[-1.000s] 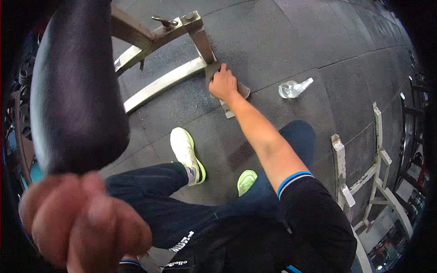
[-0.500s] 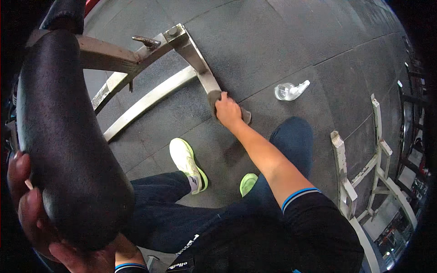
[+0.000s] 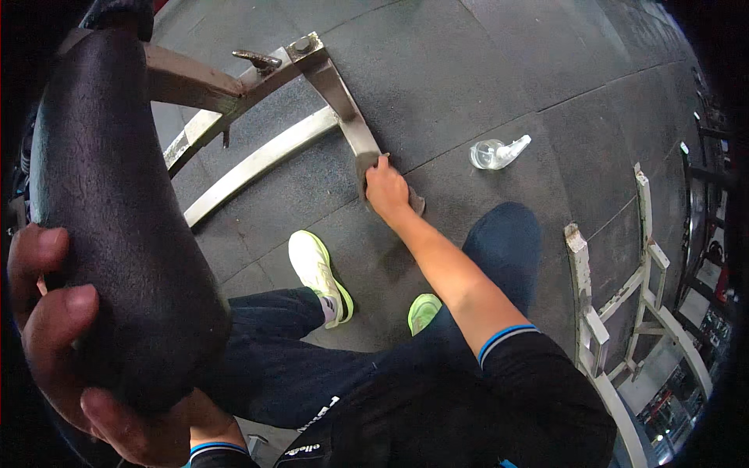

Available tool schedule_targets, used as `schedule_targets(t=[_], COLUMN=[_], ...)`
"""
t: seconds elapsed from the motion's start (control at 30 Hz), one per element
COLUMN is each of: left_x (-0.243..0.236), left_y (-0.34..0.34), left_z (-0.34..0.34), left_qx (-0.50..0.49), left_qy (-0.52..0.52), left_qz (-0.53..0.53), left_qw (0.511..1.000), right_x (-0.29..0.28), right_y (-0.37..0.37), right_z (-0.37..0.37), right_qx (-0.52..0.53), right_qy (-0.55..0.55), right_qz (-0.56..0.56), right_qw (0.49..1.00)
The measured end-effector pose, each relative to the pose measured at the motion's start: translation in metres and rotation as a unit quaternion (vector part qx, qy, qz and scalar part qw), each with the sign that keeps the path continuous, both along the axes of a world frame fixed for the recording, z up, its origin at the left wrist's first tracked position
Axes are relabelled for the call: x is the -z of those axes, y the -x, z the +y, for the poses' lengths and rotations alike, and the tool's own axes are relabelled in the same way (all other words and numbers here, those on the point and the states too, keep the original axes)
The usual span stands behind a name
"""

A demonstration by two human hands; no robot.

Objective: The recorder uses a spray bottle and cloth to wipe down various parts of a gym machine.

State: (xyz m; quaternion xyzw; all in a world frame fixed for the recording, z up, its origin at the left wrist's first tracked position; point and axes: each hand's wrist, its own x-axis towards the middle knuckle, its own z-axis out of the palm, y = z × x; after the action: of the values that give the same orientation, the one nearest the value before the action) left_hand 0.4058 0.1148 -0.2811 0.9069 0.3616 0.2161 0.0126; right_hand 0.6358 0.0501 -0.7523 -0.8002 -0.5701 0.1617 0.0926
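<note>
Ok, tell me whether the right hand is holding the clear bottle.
No, the right hand holds a grey cloth against the metal frame, and the bottle is apart on the floor.

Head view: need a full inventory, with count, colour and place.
Long rounded pad: 1, black, left
Angular metal frame: 1, silver and brownish, upper left
Crumpled fabric cloth: 1, grey-brown, at the near end of that frame's bar
Transparent spray bottle: 1, clear with white top, on floor right of cloth
Chipped metal framework: 1 visible structure, off-white, lower right
Tiled floor: 1, dark grey, throughout
Rim equipment: uncountable, mostly dark, far right
Shoes: 2, pale yellow-green, centre
Trousers: 1 pair, dark blue, lower centre
Short-sleeved top: 1, black with blue-trimmed sleeves, bottom
Left hand: 1, bare, around pad's lower end
Right hand: 1, bare, gripping cloth
</note>
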Motion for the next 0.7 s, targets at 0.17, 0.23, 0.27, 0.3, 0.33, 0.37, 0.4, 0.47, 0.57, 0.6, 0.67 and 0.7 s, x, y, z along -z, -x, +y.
schedule_targets(t=[0.17, 0.23, 0.27, 0.3, 0.33, 0.37, 0.4, 0.47, 0.57, 0.6, 0.67, 0.7], left_x=[0.021, 0.022, 0.014, 0.005, 0.003, 0.002, 0.003, 0.004, 0.008, 0.011, 0.016, 0.018], left_y=[-0.01, -0.012, -0.006, -0.002, -0.003, -0.007, -0.011, -0.017, -0.017, -0.015, -0.009, -0.008], left_z=[-0.011, -0.009, -0.003, 0.0, -0.001, -0.003, -0.005, -0.006, -0.007, -0.007, -0.009, -0.01], left_qx=[-0.056, -0.079, -0.039, 0.002, 0.001, 0.007, 0.016, 0.024, 0.012, -0.007, -0.032, -0.055], left_qy=[0.103, 0.081, 0.044, 0.004, -0.002, 0.011, 0.028, 0.026, 0.027, 0.036, 0.027, 0.017], left_qz=[-0.218, -0.205, -0.124, -0.042, -0.041, -0.048, -0.058, -0.055, -0.084, -0.122, -0.149, -0.179], left_qw=[0.969, 0.972, 0.991, 0.999, 0.999, 0.999, 0.998, 0.998, 0.996, 0.992, 0.988, 0.982], right_x=[0.008, 0.011, 0.011, 0.008, 0.005, 0.002, -0.002, -0.001, 0.011, 0.012, 0.012, 0.012], right_y=[-0.016, -0.017, -0.012, -0.004, 0.007, 0.015, 0.014, 0.012, -0.008, -0.014, -0.013, -0.012], right_z=[0.074, 0.064, 0.049, 0.034, 0.012, -0.005, -0.007, -0.004, 0.046, 0.064, 0.074, 0.069], right_qx=[0.015, 0.022, 0.015, 0.007, 0.009, 0.011, 0.012, 0.016, 0.013, 0.026, 0.033, 0.029], right_qy=[-0.048, -0.043, -0.048, -0.055, -0.045, -0.032, -0.03, 0.023, -0.051, -0.049, -0.05, -0.065], right_qz=[-0.02, -0.037, -0.023, -0.009, -0.003, 0.001, -0.002, -0.005, -0.012, -0.017, -0.016, -0.018], right_qw=[0.999, 0.998, 0.998, 0.998, 0.999, 0.999, 0.999, 1.0, 0.999, 0.998, 0.998, 0.997])
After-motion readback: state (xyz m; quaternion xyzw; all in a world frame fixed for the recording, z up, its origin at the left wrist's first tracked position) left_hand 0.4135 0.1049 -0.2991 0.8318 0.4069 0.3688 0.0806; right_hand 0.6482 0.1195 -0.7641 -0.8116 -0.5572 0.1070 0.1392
